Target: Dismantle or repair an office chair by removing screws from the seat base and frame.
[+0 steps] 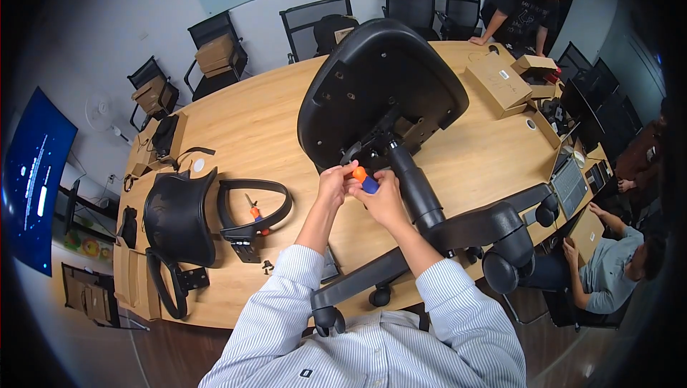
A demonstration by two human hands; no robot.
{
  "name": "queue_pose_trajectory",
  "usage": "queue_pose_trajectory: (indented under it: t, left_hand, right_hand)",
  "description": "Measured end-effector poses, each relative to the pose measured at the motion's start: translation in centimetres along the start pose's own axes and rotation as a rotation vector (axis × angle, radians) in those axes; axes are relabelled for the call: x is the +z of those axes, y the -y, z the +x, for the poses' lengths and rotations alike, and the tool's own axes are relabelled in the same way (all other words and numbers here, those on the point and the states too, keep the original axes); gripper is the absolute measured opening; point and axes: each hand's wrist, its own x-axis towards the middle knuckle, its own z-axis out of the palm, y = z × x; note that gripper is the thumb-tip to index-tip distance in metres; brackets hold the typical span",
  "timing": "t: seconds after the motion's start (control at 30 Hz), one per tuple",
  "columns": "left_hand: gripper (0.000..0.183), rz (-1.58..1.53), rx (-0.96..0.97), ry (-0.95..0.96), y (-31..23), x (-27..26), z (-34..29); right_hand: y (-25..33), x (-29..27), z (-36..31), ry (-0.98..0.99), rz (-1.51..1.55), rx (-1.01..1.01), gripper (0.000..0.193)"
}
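Black office chair seat (383,84) lies upturned on round wooden table (257,130), wheeled base (458,234) already joined through gas column. Left hand (335,182) and right hand (385,198) both clasp small orange-and-blue screwdriver (363,179) at mechanism under seat. Black armrests (252,210) and black curved backrest (179,216) lie loose to left, not yet mounted. Screwdriver tip hidden behind fingers; small screws (267,266) hard to make out.

Big blue screen (36,180) at far left, lit. Brown cardboard boxes: one long one with a white label (496,82) on the table's far right, smaller ones on left chairs (217,53). Open laptop (569,182), probably, at right edge.
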Motion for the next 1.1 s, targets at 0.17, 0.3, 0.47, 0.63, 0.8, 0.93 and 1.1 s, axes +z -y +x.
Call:
queue_pose_trajectory:
  t: [0.17,0.3,0.47,0.63,0.8,0.93,1.1]
  left_hand:
    - [0.025,-0.095,-0.027,0.109,0.1,-0.3,-0.7]
    - [0.031,-0.216,0.004,0.176,0.2,1.1,-2.3]
    - [0.033,0.146,-0.016,0.024,-0.5,1.7,-2.8]
    - [0.023,0.108,0.073,-0.007,-0.5,-0.4,-1.3]
    - [0.022,-0.091,0.056,0.104,0.0,0.9,-2.8]
    - [0.032,0.109,0.173,0.095,0.2,0.7,-3.6]
    - [0.036,0.442,0.088,-0.133,-0.5,4.4,-3.6]
  right_hand:
    - [1.9,-2.8,0.1,0.487,0.748,0.710,0.052]
    - [0.1,-1.0,-0.2,0.376,0.519,0.453,0.042]
    - [0.6,-0.4,0.5,0.095,-0.077,0.064,0.053]
    - [1.3,-1.2,0.4,0.533,0.515,0.577,0.049]
    - [1.1,-3.1,0.1,0.692,1.097,0.915,0.052]
    - [2.5,-1.7,0.0,0.532,0.434,0.549,0.032]
    - [-0.9,0.2,0.1,-0.005,-0.018,0.130,0.061]
